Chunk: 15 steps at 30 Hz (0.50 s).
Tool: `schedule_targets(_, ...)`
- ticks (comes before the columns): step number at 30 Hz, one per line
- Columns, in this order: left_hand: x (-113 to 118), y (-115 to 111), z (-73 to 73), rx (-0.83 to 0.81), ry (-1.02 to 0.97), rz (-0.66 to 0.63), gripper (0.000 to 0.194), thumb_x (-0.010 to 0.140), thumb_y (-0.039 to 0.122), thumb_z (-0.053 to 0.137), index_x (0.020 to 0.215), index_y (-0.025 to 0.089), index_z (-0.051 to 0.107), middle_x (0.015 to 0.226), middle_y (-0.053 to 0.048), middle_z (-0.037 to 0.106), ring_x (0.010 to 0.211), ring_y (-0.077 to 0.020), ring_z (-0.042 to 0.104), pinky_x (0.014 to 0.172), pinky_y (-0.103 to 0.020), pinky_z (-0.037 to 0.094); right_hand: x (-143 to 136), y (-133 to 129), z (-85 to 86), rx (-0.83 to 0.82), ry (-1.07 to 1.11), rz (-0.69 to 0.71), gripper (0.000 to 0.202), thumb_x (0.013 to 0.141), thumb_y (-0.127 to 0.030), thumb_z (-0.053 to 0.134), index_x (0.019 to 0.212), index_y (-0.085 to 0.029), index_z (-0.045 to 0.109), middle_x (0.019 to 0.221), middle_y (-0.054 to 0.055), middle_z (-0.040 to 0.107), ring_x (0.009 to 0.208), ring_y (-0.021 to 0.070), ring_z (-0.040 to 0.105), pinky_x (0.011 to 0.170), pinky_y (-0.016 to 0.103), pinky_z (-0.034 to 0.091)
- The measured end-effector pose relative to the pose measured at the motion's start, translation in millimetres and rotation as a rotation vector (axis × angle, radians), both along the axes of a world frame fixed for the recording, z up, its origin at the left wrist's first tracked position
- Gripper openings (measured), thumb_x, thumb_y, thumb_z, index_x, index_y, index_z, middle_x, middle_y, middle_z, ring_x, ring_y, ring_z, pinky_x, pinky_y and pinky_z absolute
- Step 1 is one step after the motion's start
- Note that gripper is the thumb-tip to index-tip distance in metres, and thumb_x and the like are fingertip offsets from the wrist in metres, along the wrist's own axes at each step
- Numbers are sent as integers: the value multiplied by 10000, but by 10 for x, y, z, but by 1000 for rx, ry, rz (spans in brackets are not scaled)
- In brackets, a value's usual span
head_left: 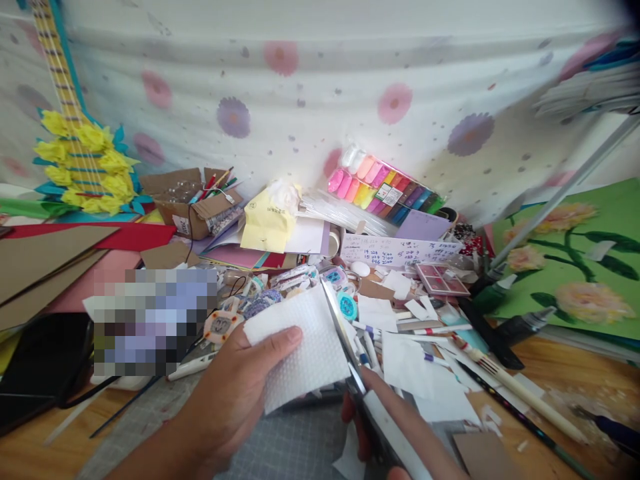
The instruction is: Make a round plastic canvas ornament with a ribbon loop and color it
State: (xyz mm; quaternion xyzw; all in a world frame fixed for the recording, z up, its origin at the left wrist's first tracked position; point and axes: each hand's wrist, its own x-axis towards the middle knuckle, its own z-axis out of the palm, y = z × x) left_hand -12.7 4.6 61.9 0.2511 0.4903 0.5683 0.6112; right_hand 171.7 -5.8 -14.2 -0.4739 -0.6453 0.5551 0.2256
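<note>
My left hand (233,383) pinches a white textured sheet (313,327), its thumb lying across the front face. The sheet is roughly square, with a dimpled surface like a paper towel. In my right hand (393,407) is a pair of scissors (345,337) with white on the handle. Their blades point up and away, along the sheet's right edge; whether they touch or cut it I cannot tell. Below both hands lies a grey gridded cutting mat (285,443). A white scrap (350,460) rests near the right hand's fingers.
Paper scraps and pens crowd the right side, near a long paintbrush (520,387). Behind stand a cardboard box (185,217) of pencils and a pack of coloured clay (385,187). A dark phone-like object (40,373) lies left; a green flower picture (575,260) leans right.
</note>
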Motion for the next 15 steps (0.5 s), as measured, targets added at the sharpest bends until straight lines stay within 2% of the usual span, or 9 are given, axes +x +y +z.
schedule_targets(2,-1,-1,15,-12,-3,-15,462,599,193,805,1049,164,702,640,-44,769,411,-189,641,353,-237,465,12,18,1,-112,11,-23,763,816,-759,236,1343,-259,471,799,57,653,555,193,623,597,352,531)
schedule_targets(4,6,-8,30,-24,-13,-35,390,593,199,804,973,159,726,615,-44,756,431,-188,642,372,-242,490,43,13,-10,-108,17,-29,789,797,-778,240,1331,-251,483,801,61,648,599,207,628,610,348,526)
schedule_targets(9,23,-30,39,-72,-3,-54,265,591,222,805,841,161,741,560,-35,725,429,-172,618,347,-225,480,135,-102,70,132,58,5,964,656,-852,400,1386,-223,404,915,93,660,748,250,637,698,354,522)
schedule_targets(12,24,-35,35,-79,8,-55,222,605,230,798,809,173,734,559,-30,719,436,-167,614,352,-225,483,142,-157,235,223,49,2,928,705,-827,356,1387,-200,402,935,125,673,817,281,644,743,368,516)
schedule_targets(15,25,-34,34,-84,26,-58,197,608,228,796,784,175,725,543,-21,699,441,-175,615,352,-234,485,120,-162,384,241,9,1,863,708,-817,363,1324,-225,482,871,114,680,797,301,648,717,369,523)
